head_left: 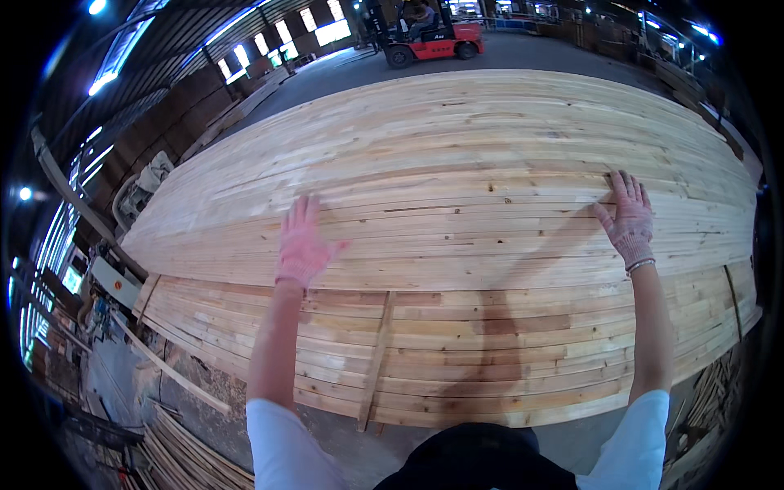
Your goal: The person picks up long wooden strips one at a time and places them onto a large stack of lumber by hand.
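A wide layer of long pale wooden strips lies side by side before me, with knots and narrow gaps showing. My left hand, in a pinkish knit glove, is over the near part of this layer, fingers stretched and thumb out to the right. Farther right, my right hand, gloved alike, is spread with its fingers pointing away from me over the strips. Whether either palm presses on the wood, I cannot tell. Nearer me, a lower layer of strips shows, crossed by a thin wooden batten.
Beyond the wood, a person sits on a red forklift. Loose thin strips lie on the floor at lower left, and more offcuts at lower right. A machine stands left of the stack. A slanting beam rises at far left.
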`<state>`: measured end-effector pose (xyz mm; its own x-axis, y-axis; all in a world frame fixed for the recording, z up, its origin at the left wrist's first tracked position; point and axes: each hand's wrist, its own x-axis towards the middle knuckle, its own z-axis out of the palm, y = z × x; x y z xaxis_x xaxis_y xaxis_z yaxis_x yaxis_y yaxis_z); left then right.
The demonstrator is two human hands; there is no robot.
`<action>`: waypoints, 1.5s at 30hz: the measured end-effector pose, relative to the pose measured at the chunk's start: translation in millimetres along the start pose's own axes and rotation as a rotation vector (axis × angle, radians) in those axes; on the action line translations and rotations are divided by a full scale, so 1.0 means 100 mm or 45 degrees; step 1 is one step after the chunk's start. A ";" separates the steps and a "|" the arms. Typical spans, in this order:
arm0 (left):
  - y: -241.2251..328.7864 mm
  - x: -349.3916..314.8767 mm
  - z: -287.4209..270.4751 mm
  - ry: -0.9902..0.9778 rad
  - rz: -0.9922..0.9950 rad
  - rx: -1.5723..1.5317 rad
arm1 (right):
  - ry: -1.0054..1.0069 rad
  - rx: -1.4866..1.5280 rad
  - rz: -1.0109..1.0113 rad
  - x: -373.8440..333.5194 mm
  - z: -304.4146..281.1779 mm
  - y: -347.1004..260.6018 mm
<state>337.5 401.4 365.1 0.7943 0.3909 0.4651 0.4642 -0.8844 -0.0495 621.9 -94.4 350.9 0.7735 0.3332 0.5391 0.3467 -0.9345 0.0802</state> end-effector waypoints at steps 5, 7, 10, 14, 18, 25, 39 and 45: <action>0.30 0.45 0.11 -0.123 -0.011 0.088 | 0.122 -0.006 -0.058 -0.02 0.13 0.07; 0.28 0.41 0.15 -0.123 -0.028 0.147 | 0.151 -0.012 -0.071 -0.06 0.14 0.08; 0.22 0.30 0.13 -0.075 0.002 0.140 | 0.196 -0.026 -0.092 -0.15 0.07 0.09; 0.19 0.19 -0.02 -0.081 0.057 0.199 | 0.202 -0.003 -0.144 -0.28 -0.15 0.13; 0.13 0.04 -0.15 -0.313 0.105 0.152 | 0.098 0.165 -0.365 -0.35 -0.34 0.24; -0.12 -0.68 0.12 -0.317 0.397 0.078 | -0.396 0.277 -0.258 -0.91 -0.22 0.39; 0.78 -3.21 0.83 -1.399 -0.905 -1.962 | -0.782 -0.047 -0.454 -2.48 0.35 0.18; 1.43 -3.25 1.06 -0.574 -1.478 -3.395 | -0.824 0.114 -0.549 -2.89 -0.06 0.16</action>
<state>187.3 175.1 112.6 0.8933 0.2664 -0.3619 -0.1767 0.9487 0.2624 400.5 -206.7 201.1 0.7068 0.6966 -0.1230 0.7070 -0.7016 0.0887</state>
